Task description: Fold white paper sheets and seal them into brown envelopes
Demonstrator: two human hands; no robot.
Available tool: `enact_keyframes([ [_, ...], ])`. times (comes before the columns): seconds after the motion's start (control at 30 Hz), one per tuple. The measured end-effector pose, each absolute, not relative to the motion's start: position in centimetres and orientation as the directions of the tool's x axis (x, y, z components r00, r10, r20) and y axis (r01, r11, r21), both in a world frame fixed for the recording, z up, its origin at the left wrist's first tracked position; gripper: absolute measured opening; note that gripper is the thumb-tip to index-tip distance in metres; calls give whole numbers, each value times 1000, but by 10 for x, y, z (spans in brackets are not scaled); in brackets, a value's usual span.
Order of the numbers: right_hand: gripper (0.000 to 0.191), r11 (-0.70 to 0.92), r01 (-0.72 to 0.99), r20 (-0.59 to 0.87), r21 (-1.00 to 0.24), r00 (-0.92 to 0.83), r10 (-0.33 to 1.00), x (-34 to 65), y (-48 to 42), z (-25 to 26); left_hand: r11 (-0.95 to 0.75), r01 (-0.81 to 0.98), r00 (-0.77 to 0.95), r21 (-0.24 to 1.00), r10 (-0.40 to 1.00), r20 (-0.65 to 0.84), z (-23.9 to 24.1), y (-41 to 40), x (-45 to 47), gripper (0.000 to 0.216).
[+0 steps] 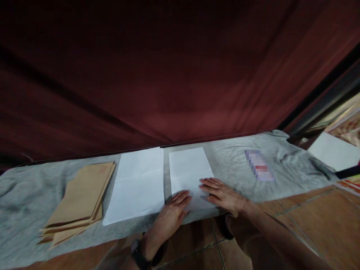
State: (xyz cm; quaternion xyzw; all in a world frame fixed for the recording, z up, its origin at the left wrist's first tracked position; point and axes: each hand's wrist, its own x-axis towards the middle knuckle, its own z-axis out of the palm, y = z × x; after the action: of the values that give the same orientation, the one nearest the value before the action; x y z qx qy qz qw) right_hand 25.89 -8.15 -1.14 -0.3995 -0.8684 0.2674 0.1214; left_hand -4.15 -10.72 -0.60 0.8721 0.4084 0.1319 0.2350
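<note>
A sheet of white paper point(188, 163) with a faint crease across it lies on a grey cloth point(225, 153) in front of me. My left hand point(174, 212) rests at the sheet's near left corner, its fingers stretched out over the edge. On the near right part of the same sheet, my right hand point(222, 193) lies flat with fingers extended. Neither hand grips anything. Just left of this sheet is a stack of larger white paper point(137, 180), also creased across the middle. Farther left sits a pile of brown envelopes point(81, 193), slightly fanned.
A small purplish item point(259, 167), blurred out, lies on the cloth to the right. Behind the cloth hangs a dark red curtain point(180, 93). A white flat panel point(334, 152) stands at the far right. Brown floor tiles point(323, 221) show along the near side.
</note>
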Motion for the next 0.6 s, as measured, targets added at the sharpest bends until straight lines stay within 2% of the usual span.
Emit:
enact_keyframes([
  [0.1, 46, 400, 566, -61, -721, -627, 777, 290, -81, -3, -405, 621, 537, 672, 844, 12, -1, -98, -54, 33],
  [0.17, 42, 305, 511, -101, -804, -622, 777, 304, -82, 1, -282, 605, 443, 745, 896, -21, 3, -92, -58, 31],
  [0.3, 39, 232, 441, -92, -867, -600, 795, 307, -83, 3, -91, 575, 313, 813, 943, -116, 6, -81, -59, 37],
  [0.37, 39, 185, 439, -88, -879, -532, 842, 302, -82, 1, -24, 557, 281, 830, 946, -161, 6, -78, -59, 42],
  [0.47, 47, 56, 458, -131, -887, -367, 921, 298, -80, -4, 8, 492, 330, 871, 923, -195, 10, -74, -61, 42],
  [0.6, 46, -78, 395, -197, -915, -270, 943, 299, -77, -4, -94, 459, 460, 883, 876, -146, 21, -68, -65, 30],
])
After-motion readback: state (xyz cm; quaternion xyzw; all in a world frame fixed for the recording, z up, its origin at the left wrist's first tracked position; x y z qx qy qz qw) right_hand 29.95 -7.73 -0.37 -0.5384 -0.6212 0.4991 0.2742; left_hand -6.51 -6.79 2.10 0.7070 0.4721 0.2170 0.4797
